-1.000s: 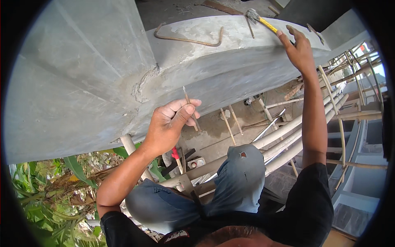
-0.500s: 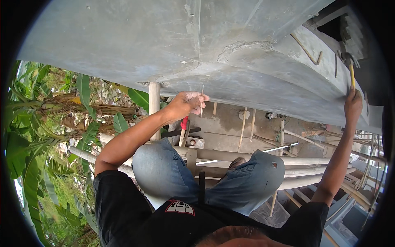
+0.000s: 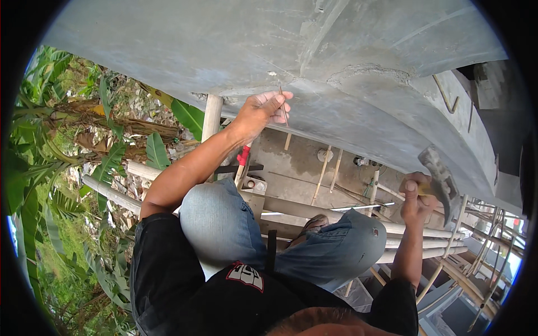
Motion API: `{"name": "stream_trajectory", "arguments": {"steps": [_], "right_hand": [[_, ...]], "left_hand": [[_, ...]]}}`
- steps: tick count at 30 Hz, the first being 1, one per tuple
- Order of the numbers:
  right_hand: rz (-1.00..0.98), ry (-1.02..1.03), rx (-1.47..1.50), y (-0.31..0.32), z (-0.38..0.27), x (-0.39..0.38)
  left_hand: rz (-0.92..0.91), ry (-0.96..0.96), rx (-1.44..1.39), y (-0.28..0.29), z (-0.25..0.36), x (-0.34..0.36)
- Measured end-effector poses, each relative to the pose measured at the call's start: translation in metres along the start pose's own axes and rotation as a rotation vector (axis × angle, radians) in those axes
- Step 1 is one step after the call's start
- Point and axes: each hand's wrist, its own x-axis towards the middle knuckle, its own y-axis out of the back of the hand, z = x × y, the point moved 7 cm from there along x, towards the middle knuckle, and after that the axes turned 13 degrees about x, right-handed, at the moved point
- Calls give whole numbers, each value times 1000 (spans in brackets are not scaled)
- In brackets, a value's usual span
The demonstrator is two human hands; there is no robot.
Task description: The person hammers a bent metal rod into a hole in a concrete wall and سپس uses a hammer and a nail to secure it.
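Observation:
My left hand [image 3: 263, 112] pinches a thin, upright metal rod [image 3: 284, 109] at the grey concrete wall [image 3: 213, 45], close to a small pale chipped spot [image 3: 272, 73]. My right hand [image 3: 414, 201] grips a hammer [image 3: 439, 173] by its yellow handle, which is mostly hidden by my fingers; the metal head is raised and a little blurred, off to the right of the wall's rough crack. On the light curved ledge [image 3: 468, 140] at the upper right lie a bent metal bar [image 3: 452, 103] and a straighter thin bar [image 3: 470, 117].
My knees are over bamboo and pole scaffolding [image 3: 392, 241] high above a concrete floor [image 3: 291, 168]. A vertical post [image 3: 212, 117] stands left of my left hand, a red-handled tool [image 3: 242, 157] below it. Banana plants [image 3: 89, 134] fill the left; more scaffolding is at lower right.
My right hand has picked the hammer off the ledge and brought it down and leftward. My left hand with the rod now appears higher, as the view has turned toward the wall on the left.

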Motion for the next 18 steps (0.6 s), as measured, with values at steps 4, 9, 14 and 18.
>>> {"name": "stream_trajectory", "arguments": {"steps": [4,9,14,18], "right_hand": [[-138,198,-88,-56,15,13],[-424,307,76,-117,9,27],[-523,374,-65,-152,7,31],[-539,403,-110,-159,15,29]], "left_hand": [[28,-9,-94,2,-3,7],[3,-17,-129,-4,0,8],[35,-10,-153,-6,-2,9],[32,-34,-183,-9,1,7]]}}
